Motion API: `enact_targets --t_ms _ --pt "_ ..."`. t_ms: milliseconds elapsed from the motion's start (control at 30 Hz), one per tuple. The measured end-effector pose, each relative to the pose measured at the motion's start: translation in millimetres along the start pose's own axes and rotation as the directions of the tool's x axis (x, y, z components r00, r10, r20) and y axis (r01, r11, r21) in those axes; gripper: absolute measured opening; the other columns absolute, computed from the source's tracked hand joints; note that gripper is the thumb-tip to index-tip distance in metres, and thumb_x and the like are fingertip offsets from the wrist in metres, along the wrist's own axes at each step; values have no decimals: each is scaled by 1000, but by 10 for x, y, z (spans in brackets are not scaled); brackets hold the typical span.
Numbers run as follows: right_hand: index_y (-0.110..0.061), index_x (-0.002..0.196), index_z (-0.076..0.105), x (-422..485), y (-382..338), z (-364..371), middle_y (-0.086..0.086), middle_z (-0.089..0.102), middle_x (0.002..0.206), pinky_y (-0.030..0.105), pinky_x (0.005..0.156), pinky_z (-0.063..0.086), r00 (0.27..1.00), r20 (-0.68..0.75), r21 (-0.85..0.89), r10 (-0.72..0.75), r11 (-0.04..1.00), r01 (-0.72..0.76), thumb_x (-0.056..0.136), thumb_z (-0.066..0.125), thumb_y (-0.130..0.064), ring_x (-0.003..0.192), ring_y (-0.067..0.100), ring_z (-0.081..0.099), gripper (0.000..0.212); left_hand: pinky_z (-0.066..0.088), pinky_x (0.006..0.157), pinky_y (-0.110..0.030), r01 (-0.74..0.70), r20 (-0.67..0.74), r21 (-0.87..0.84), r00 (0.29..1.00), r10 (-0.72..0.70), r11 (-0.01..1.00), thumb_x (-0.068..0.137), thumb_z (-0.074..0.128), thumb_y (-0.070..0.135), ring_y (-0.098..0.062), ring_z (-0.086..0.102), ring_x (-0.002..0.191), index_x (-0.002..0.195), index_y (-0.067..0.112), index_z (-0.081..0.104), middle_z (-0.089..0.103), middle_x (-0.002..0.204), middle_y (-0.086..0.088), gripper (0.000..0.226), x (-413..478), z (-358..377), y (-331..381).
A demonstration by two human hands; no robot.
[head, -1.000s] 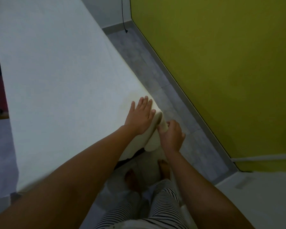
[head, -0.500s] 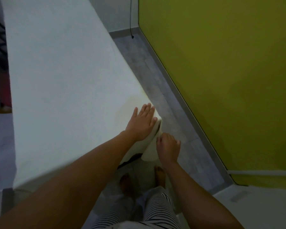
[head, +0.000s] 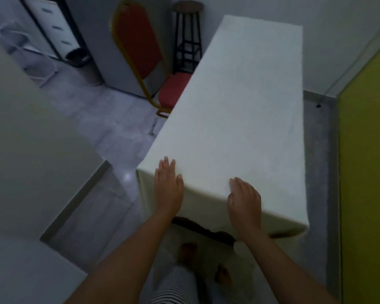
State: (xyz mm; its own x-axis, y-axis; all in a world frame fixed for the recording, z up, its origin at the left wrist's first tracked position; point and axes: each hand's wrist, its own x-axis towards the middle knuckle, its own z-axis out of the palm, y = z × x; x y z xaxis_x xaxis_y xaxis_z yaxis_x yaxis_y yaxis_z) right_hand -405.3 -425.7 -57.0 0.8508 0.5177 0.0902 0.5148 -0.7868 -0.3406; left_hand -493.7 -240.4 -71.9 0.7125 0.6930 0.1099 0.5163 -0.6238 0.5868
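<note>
A long table covered by a white cloth (head: 239,110) runs away from me. My left hand (head: 167,185) lies flat, fingers straight, over the near left part of the cloth's top edge. My right hand (head: 245,201) rests flat on the near edge further right, fingers pointing forward onto the cloth. Neither hand grips the fabric. The cloth hangs down over the near end, and a dark gap shows beneath its hem.
A red chair with a gold frame (head: 140,51) stands at the table's left side, a black stool (head: 188,38) behind it. A yellow-green wall (head: 366,150) runs close along the right. My bare feet (head: 188,251) stand on grey floor below the table end.
The view has swung left from the table's right corner to its whole near end. My right hand let go of the corner fold; both hands now lie flat on the near edge.
</note>
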Motion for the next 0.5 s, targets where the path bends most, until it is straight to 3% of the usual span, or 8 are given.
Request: enact_targets --t_ms 100,167,233,300,367,500 --pt "-12 137 46 215 -219 18 9 43 147 46 112 26 976 195 -49 -101 992 113 94 15 -39 136 27 37 60 6 119 -38 190 -143 -45 970 -194 981 101 30 15 -26 18 147 148 8 26 21 157 -14 48 8 -109 -218" --pt "-15 145 32 341 -346 48 5 27 155 43 116 14 941 299 -72 -159 979 188 99 16 -41 143 24 21 56 11 121 -40 275 -217 -110 931 -293 955 99 31 3 -27 19 146 148 6 24 21 157 -14 50 62 -166 -295" --pt "-16 147 27 458 -486 96 6 21 157 44 116 11 921 334 -66 -199 970 234 100 23 -40 145 25 16 53 17 118 -31 385 -242 -299 854 -460 873 97 32 -3 -23 26 144 147 5 28 27 155 -12 51 111 -261 -353" --pt "-15 147 27 558 -648 145 7 21 157 46 116 12 905 359 -66 -227 961 268 100 25 -40 144 26 16 53 28 106 -23 455 -193 -438 795 -575 776 100 36 6 -19 42 132 141 8 41 46 144 -7 42 130 -334 -466" --pt "-16 146 29 626 -817 199 7 21 157 48 116 11 886 374 -71 -273 944 321 100 25 -41 144 26 17 52 41 94 -29 492 -157 -419 789 -594 764 100 43 18 -22 55 116 128 10 55 59 128 -7 32 139 -372 -615" --pt "-17 141 37 711 -1174 294 7 25 156 48 115 13 858 365 -30 -361 917 399 100 28 -39 141 25 23 48 37 70 -27 506 -142 -344 804 -577 790 93 56 34 -19 56 87 100 9 61 61 98 -4 26 232 -440 -901"
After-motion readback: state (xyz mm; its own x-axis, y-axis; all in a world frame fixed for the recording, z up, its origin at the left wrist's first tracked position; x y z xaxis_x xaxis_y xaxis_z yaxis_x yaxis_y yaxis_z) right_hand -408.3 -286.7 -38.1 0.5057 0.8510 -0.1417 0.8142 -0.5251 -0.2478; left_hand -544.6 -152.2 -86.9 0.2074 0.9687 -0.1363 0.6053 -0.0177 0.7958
